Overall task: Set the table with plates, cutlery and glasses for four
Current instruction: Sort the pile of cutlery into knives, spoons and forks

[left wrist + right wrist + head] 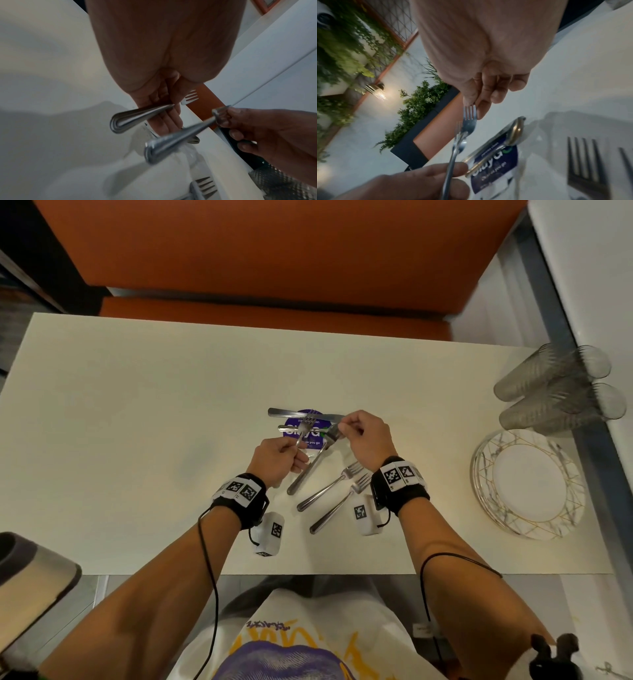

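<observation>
Both hands mid-desk: left hand (279, 455) clamped on one fork (304, 429), right hand (363, 436) pinching the head of another fork (313, 462), handle slanting toward the near edge, two forks (337, 496) lying alongside, nearer the right.

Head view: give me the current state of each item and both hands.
Left hand: grips a fork, lifted.
Right hand: pinches a second fork near its head, lifted.
Two more forks: flat on the table.
Knife: flat.
Plates: stacked.
Glasses: grouped beyond the plates.
</observation>
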Action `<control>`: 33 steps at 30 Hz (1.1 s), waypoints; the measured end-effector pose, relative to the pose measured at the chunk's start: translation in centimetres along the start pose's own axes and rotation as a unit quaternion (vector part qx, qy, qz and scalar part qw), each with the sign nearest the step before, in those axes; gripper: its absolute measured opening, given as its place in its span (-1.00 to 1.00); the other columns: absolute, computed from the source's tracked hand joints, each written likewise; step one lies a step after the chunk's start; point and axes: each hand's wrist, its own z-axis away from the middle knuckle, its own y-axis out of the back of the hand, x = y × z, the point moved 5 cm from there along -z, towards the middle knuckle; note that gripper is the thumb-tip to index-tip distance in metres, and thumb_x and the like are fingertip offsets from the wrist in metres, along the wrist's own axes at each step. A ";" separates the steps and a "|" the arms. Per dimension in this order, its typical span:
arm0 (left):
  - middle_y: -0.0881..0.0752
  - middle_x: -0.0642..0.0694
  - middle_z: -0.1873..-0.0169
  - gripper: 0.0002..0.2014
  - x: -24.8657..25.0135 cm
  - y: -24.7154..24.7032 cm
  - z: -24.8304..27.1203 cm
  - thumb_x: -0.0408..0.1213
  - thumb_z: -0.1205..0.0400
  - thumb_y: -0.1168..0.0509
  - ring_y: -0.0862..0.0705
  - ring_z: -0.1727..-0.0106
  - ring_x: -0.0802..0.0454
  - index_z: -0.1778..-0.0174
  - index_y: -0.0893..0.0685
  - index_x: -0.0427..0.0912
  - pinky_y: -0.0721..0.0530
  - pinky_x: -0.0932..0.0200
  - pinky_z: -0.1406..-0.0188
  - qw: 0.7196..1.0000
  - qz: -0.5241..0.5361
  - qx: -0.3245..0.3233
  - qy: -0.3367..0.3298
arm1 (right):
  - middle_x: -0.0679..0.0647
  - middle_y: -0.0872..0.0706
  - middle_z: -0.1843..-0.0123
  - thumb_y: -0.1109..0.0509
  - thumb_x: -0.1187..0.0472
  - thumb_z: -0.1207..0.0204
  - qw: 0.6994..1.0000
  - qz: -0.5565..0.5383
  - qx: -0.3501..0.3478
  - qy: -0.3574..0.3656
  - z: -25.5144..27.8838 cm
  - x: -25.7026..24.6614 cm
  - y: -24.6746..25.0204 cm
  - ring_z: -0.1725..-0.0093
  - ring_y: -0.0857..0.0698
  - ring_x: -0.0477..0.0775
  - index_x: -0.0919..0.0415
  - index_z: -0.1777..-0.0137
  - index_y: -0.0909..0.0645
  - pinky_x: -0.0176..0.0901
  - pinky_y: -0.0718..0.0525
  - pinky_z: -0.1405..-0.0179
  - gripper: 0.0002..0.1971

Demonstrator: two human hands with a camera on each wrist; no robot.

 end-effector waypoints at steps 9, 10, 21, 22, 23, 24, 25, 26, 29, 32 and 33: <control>-0.85 -0.40 0.13 -0.67 1.7 -2.3 1.4 -0.52 -0.74 -0.11 -0.77 0.26 -0.17 -0.14 -0.80 -0.34 -0.68 0.05 0.29 0.995 0.075 -0.066 0.028 | -0.08 -0.73 0.14 -0.48 0.19 -0.63 0.998 0.022 0.055 0.009 -0.1 -0.6 -1.1 0.22 -0.63 -0.27 0.16 -0.03 -0.71 -0.45 -0.51 0.23 -0.93; -0.83 -0.39 0.17 -0.68 1.7 -2.3 1.5 -0.50 -0.74 -0.12 -0.73 0.31 -0.13 -0.13 -0.80 -0.33 -0.64 0.08 0.33 0.994 0.079 -0.065 0.030 | -0.08 -0.73 0.14 -0.49 0.17 -0.62 0.998 0.024 0.061 0.008 -0.1 -0.5 -1.1 0.22 -0.63 -0.27 0.15 -0.03 -0.70 -0.47 -0.50 0.25 -0.93; -0.63 -0.15 0.38 -0.72 1.5 -3.2 2.3 -0.34 -0.82 -0.16 -0.52 0.48 0.01 -0.17 -0.75 -0.41 -0.46 0.12 0.46 0.989 0.109 -0.082 0.061 | 0.07 -0.87 0.07 -0.49 0.09 -0.62 0.998 -0.007 0.054 -0.015 0.2 0.4 -1.1 0.06 -0.83 0.00 0.19 -0.11 -0.77 -0.26 -0.77 0.10 -0.80; -0.63 -0.14 0.39 -0.72 1.5 -3.2 2.3 -0.34 -0.83 -0.16 -0.52 0.48 0.03 -0.16 -0.75 -0.40 -0.46 0.12 0.47 0.990 0.104 -0.080 0.060 | 0.07 -0.87 0.07 -0.49 0.08 -0.62 0.998 -0.011 0.051 -0.017 0.3 0.5 -1.0 0.06 -0.83 0.00 0.19 -0.11 -0.78 -0.22 -0.78 0.07 -0.80; -0.63 -0.11 0.40 -0.72 1.4 -3.2 2.3 -0.33 -0.82 -0.16 -0.51 0.48 0.04 -0.15 -0.76 -0.40 -0.45 0.14 0.47 0.990 0.099 -0.078 0.059 | 0.06 -0.87 0.08 -0.48 0.07 -0.63 0.999 -0.015 0.045 -0.020 0.3 0.5 -0.9 0.07 -0.83 -0.01 0.19 -0.11 -0.78 -0.21 -0.77 0.07 -0.79; -0.62 -0.08 0.42 -0.72 1.4 -3.2 2.2 -0.33 -0.82 -0.16 -0.50 0.49 0.06 -0.15 -0.76 -0.39 -0.43 0.16 0.50 0.991 0.094 -0.076 0.058 | 0.03 -0.87 0.11 -0.46 0.06 -0.64 0.999 -0.018 0.038 -0.020 0.4 0.5 -0.8 0.08 -0.83 -0.03 0.17 -0.10 -0.78 -0.22 -0.75 0.08 -0.79; -0.61 -0.06 0.43 -0.72 1.3 -3.2 2.2 -0.33 -0.82 -0.16 -0.48 0.50 0.08 -0.14 -0.76 -0.39 -0.42 0.19 0.53 0.991 0.090 -0.075 0.058 | 0.00 -0.88 0.15 -0.44 0.04 -0.65 0.999 -0.021 0.030 -0.021 0.6 0.6 -0.7 0.11 -0.82 -0.05 0.15 -0.10 -0.78 -0.24 -0.73 0.12 -0.80; -0.59 -0.06 0.43 -0.72 1.3 -3.3 2.1 -0.33 -0.83 -0.16 -0.46 0.51 0.09 -0.14 -0.76 -0.39 -0.40 0.21 0.55 0.992 0.086 -0.073 0.058 | -0.03 -0.87 0.19 -0.41 0.04 -0.67 0.999 -0.028 0.024 -0.026 0.8 0.8 -0.4 0.15 -0.82 -0.09 0.13 -0.09 -0.78 -0.30 -0.70 0.16 -0.80; -0.57 -0.04 0.43 -0.72 1.1 -3.3 1.9 -0.32 -0.83 -0.14 -0.44 0.52 0.11 -0.12 -0.75 -0.36 -0.39 0.25 0.57 0.993 0.076 -0.063 0.061 | -0.04 -0.86 0.16 -0.38 0.11 -0.70 0.998 -0.013 0.031 -0.050 1.5 2.5 0.7 0.20 -0.78 -0.15 0.14 -0.09 -0.76 -0.53 -0.59 0.31 -0.83; -0.60 -0.04 0.41 -0.74 0.9 -3.4 1.9 -0.32 -0.83 -0.14 -0.46 0.51 0.10 -0.05 -0.73 -0.28 -0.42 0.22 0.53 0.994 0.065 -0.062 0.062 | -0.05 -0.80 -0.02 -0.41 0.05 -0.64 0.990 0.117 0.041 -0.074 1.8 5.5 1.5 -0.13 -0.71 0.05 0.05 -0.11 -0.75 -0.19 -0.69 -0.13 -0.85; -0.61 -0.05 0.40 -0.74 0.8 -3.5 1.9 -0.33 -0.82 -0.13 -0.47 0.50 0.09 -0.03 -0.73 -0.27 -0.43 0.19 0.51 0.995 0.057 -0.060 0.061 | -0.02 -0.77 -0.10 -0.41 0.00 -0.63 0.980 0.179 0.024 -0.088 1.9 6.5 1.5 -0.24 -0.63 0.12 0.02 -0.16 -0.73 0.01 -0.63 -0.28 -0.80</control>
